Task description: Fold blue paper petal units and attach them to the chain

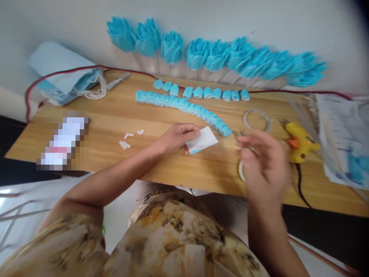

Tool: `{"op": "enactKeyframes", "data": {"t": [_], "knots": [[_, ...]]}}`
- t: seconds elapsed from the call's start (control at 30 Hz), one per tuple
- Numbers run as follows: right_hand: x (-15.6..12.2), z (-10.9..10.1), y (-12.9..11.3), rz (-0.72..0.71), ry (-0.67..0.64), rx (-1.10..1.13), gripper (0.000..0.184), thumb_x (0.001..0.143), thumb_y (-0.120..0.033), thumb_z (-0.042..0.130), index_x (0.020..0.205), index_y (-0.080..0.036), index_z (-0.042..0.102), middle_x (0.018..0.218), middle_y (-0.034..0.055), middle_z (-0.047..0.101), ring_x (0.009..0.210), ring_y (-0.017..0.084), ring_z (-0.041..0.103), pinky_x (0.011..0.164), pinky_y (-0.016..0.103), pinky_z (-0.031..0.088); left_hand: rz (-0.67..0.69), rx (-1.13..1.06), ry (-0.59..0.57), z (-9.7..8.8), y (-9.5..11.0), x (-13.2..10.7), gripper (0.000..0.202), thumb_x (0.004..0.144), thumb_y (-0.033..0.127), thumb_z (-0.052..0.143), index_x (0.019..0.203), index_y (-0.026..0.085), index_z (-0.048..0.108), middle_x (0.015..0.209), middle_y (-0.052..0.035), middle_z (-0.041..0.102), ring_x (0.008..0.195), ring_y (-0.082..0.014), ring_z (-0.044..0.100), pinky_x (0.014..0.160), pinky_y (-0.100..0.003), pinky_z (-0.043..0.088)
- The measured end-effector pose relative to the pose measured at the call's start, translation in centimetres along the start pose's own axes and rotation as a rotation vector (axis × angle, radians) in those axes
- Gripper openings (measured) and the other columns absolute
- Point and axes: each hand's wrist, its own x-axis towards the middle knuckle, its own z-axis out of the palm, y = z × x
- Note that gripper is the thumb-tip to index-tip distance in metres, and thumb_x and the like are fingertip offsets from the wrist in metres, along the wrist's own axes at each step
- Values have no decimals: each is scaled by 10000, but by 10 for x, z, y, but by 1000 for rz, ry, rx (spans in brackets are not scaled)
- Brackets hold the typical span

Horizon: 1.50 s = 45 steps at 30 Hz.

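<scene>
My left hand (180, 136) pinches a folded white sheet (204, 139) with a light blue edge between thumb and fingers, just above the table. To its right, my right hand (263, 161) is raised and blurred by motion. Its fingers are closed around a small scissors-like metal tool (240, 133) whose tips point left toward the sheet; the handle is hidden in the hand. Beyond the sheet runs a curved row of folded blue pieces (184, 104). Small white scraps (125, 144) lie left of my left hand.
Blue artificial flowers (198, 52) on pale stems lean along the wall, behind separate blue pieces (207, 92). A yellow glue gun (300, 142) and a tape roll (257, 120) lie at right. A blurred-out phone-like rectangle (63, 140) and a bag (62, 69) are at left.
</scene>
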Motion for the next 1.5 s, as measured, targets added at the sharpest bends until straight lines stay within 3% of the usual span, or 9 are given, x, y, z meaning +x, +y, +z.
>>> {"op": "enactKeyframes", "data": {"t": [0.2, 0.33, 0.47, 0.63, 0.73, 0.9, 1.1, 1.37, 1.5], "knots": [[9, 9, 17, 164, -219, 195, 441, 986, -341, 541, 1423, -298, 504, 1310, 88, 670, 1199, 234, 651, 982, 423, 568, -1, 116, 1, 1, 0, -1, 302, 827, 443, 710, 788, 147, 661, 593, 12, 608, 470, -88, 515, 444, -193, 417], [13, 20, 22, 228, -348, 292, 466, 944, -350, 610, 1399, -291, 527, 1191, 63, 705, 1065, 211, 688, 932, 381, 571, 7, 180, 0, 2, -2, -2, 312, 840, 459, 695, 821, 148, 689, 634, 2, 606, 520, -99, 525, 463, -197, 431], [17, 29, 23, 258, -250, 255, 357, 916, -323, 631, 1269, -273, 623, 917, 11, 694, 824, 170, 665, 764, 325, 563, 31, 198, 18, 1, -3, -3, 369, 874, 499, 661, 986, 152, 721, 694, -10, 631, 525, -104, 535, 476, -210, 436], [18, 34, 23, 231, -124, 189, 326, 904, -325, 630, 1227, -288, 647, 860, -1, 658, 737, 153, 619, 679, 302, 534, 119, 174, 12, 3, -5, -1, 649, 776, 415, 795, 1349, 186, 596, 906, -45, 700, 709, -148, 620, 604, -225, 471], [17, 36, 25, 244, -98, 206, 351, 900, -350, 641, 1246, -286, 641, 876, -1, 657, 748, 150, 622, 696, 301, 541, 136, 171, 38, 4, -6, 0, 681, 743, 320, 814, 1372, 202, 580, 954, -47, 700, 815, -172, 634, 694, -242, 479], [17, 32, 26, 298, -122, 308, 369, 924, -404, 604, 1274, -287, 623, 879, 14, 685, 748, 173, 667, 710, 344, 579, 133, 217, 98, 4, -6, -1, 606, 775, 258, 752, 1359, 208, 601, 916, -27, 668, 776, -155, 598, 687, -243, 451], [18, 28, 26, 282, -203, 360, 462, 913, -413, 605, 1362, -311, 572, 1155, 68, 723, 983, 245, 710, 778, 400, 618, 175, 277, 138, 5, -7, -1, 579, 768, 219, 735, 1336, 220, 625, 1029, -40, 671, 814, -155, 594, 725, -251, 461], [17, 32, 30, 316, -96, 338, 400, 862, -313, 677, 1260, -280, 652, 869, 12, 686, 801, 185, 673, 802, 379, 601, 182, 232, 119, 4, -10, 0, 555, 781, 206, 731, 1328, 217, 634, 990, -32, 665, 853, -160, 611, 767, -259, 477], [17, 33, 30, 317, -23, 346, 382, 877, -337, 658, 1253, -275, 649, 926, 22, 680, 784, 173, 658, 747, 351, 601, 150, -25, 126, 7, -6, 0, 685, 736, 217, 800, 1383, 257, 576, 976, -21, 663, 836, -147, 612, 699, -237, 467]]}}
